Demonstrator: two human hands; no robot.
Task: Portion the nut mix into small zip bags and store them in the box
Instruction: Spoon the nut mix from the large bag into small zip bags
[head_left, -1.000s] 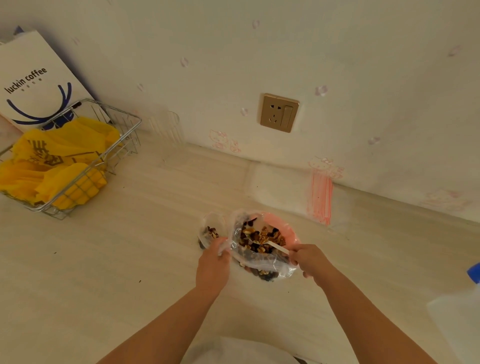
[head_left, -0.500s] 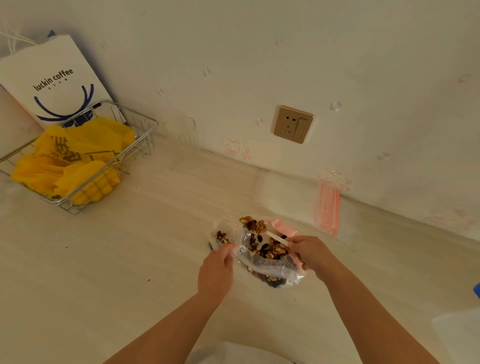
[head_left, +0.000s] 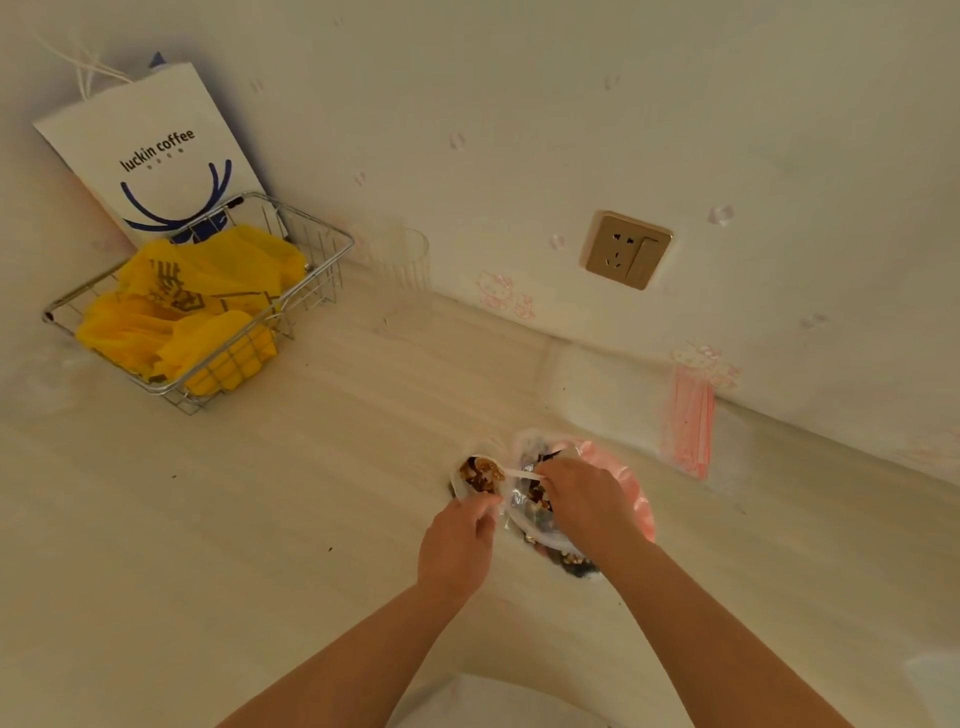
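Clearly the portioning is under way rather than finished. Just below the middle of the frame, the right hand (head_left: 582, 499) pinches the handle of a white spoon (head_left: 511, 473), whose loaded bowl sits over the mouth of a small zip bag (head_left: 475, 475). The left hand (head_left: 457, 545) has its fingers curled on that bag's near edge, holding it open on the desk (head_left: 260, 519). Some nut mix (head_left: 480, 474) already shows in the small bag; how full it is I cannot tell. The larger clear bag of mix (head_left: 540, 519) lies just right of it, over something pink, partly hidden under the right hand.

By my reading, this looks like an early portion: no sealed small bags are visible anywhere, and more empty zip bags (head_left: 685, 421) with pink strips lie flat by the wall at centre right. No storage box can be identified; a wire basket (head_left: 311, 218) with yellow bags stands at upper left. Sealing and storing remain.
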